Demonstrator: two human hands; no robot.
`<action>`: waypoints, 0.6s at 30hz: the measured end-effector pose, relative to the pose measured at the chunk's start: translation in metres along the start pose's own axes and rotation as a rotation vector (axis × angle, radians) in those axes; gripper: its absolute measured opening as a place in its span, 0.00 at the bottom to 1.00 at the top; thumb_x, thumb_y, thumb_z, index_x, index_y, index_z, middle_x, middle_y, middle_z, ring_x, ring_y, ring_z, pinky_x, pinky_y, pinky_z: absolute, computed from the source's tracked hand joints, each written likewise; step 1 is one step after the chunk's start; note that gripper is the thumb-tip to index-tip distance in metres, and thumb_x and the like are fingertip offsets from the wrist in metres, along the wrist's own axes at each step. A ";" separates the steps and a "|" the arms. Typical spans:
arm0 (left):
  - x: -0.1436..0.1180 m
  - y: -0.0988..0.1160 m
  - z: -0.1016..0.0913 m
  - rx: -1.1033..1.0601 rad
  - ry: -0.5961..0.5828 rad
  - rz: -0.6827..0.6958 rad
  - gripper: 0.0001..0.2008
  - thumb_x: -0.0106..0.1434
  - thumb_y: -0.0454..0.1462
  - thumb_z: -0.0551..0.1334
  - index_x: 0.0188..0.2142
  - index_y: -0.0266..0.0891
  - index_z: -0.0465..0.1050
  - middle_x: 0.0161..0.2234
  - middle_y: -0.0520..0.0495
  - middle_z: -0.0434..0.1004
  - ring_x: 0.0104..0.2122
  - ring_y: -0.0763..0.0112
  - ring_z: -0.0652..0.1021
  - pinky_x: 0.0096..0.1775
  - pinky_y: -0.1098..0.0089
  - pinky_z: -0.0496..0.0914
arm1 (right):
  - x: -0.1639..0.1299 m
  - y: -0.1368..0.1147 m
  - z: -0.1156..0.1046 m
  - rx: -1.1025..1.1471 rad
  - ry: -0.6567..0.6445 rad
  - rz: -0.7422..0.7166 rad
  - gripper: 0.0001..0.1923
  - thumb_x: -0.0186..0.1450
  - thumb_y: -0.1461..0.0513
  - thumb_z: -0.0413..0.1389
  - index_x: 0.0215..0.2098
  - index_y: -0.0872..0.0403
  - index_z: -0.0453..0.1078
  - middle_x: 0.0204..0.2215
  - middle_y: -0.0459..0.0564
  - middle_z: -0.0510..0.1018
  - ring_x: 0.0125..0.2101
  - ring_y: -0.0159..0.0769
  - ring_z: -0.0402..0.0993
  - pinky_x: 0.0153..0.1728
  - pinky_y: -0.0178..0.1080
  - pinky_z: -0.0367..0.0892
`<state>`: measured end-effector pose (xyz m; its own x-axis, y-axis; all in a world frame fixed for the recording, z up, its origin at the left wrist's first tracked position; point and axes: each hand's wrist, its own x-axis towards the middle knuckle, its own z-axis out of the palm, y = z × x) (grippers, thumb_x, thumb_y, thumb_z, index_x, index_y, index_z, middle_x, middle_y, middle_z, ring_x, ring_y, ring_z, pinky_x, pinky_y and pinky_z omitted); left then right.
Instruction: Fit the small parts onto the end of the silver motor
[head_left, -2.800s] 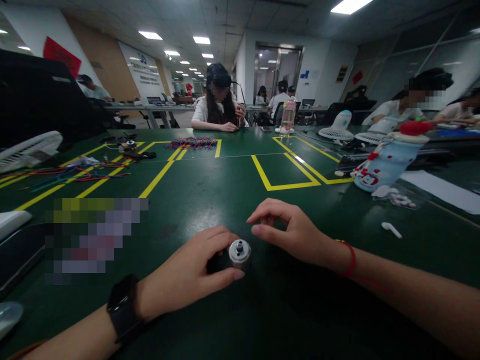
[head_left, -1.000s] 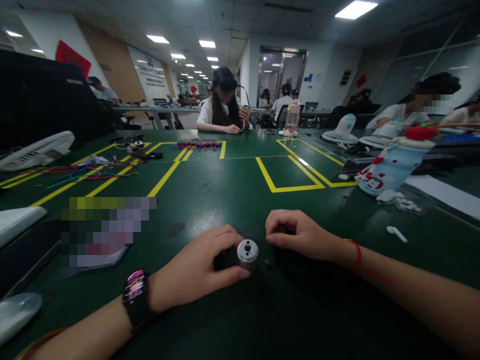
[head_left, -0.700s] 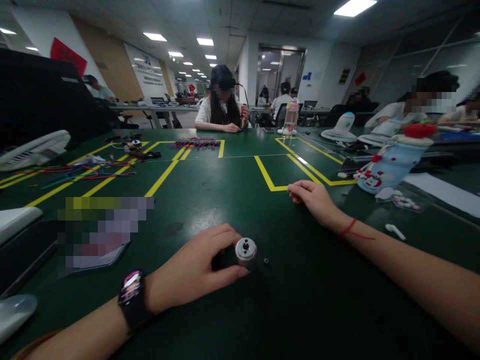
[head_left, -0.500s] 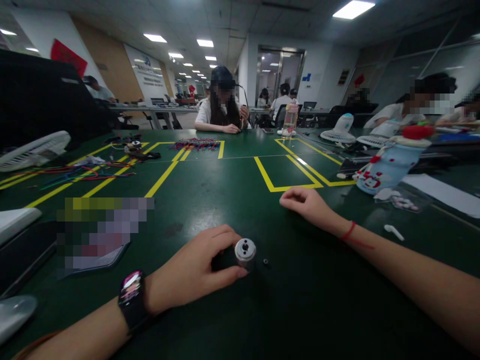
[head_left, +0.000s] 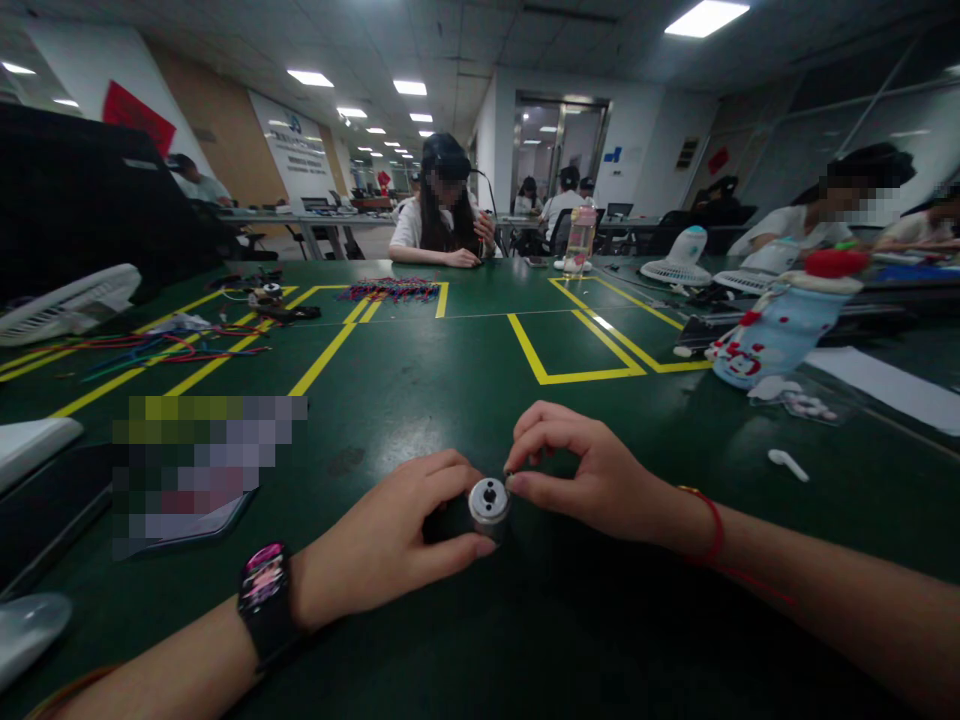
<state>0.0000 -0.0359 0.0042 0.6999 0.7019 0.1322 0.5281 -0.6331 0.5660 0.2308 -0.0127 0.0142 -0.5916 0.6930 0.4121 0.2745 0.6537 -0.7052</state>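
A short silver metal cylinder [head_left: 490, 500] stands upright on the green table, with a dark centre hole and smaller holes in its top face. My left hand [head_left: 409, 530] is closed on it, thumb at the near side and fingers at the far side. Just right of the cylinder's top rim, my right hand [head_left: 581, 470] pinches a tiny dark metal part [head_left: 510, 477] between thumb and index finger. Most of that part is hidden by the fingertips. I cannot tell whether it touches the cylinder.
A phone-like flat item [head_left: 202, 500], partly blurred, lies at left. Loose wires [head_left: 180, 345] and a wire bundle [head_left: 394, 290] rest farther back. On the right are a blue bottle [head_left: 784, 325], a small bag [head_left: 799, 400] and a white earbud [head_left: 787, 464]. A person [head_left: 442, 205] sits opposite.
My right hand has come down and left toward the cylinder. The tiny metal part that lay right of the cylinder is off the table and in its fingertips. My left hand has barely moved.
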 end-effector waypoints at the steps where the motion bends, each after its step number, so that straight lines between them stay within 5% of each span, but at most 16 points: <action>1: 0.000 0.000 0.001 0.011 0.003 -0.001 0.09 0.63 0.42 0.62 0.42 0.42 0.69 0.41 0.48 0.71 0.40 0.63 0.72 0.41 0.64 0.67 | 0.001 -0.004 0.003 0.001 0.015 -0.008 0.04 0.60 0.63 0.61 0.35 0.55 0.72 0.35 0.46 0.69 0.35 0.30 0.68 0.36 0.34 0.64; 10: 0.001 0.002 0.002 0.026 0.010 0.003 0.11 0.63 0.42 0.62 0.44 0.43 0.69 0.43 0.47 0.71 0.42 0.61 0.72 0.43 0.63 0.67 | -0.002 -0.011 0.004 0.018 0.028 0.049 0.04 0.62 0.61 0.59 0.34 0.54 0.73 0.35 0.48 0.72 0.35 0.32 0.68 0.36 0.35 0.64; 18: 0.004 0.002 0.004 -0.014 0.000 -0.010 0.10 0.64 0.42 0.62 0.44 0.44 0.67 0.43 0.49 0.71 0.42 0.63 0.71 0.42 0.64 0.66 | 0.002 0.063 -0.024 0.104 0.336 0.384 0.15 0.63 0.53 0.54 0.29 0.57 0.70 0.24 0.46 0.71 0.23 0.29 0.64 0.26 0.35 0.60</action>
<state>0.0056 -0.0356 0.0025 0.6951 0.7077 0.1264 0.5280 -0.6218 0.5784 0.2651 0.0375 -0.0152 -0.1823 0.9474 0.2630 0.3367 0.3115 -0.8886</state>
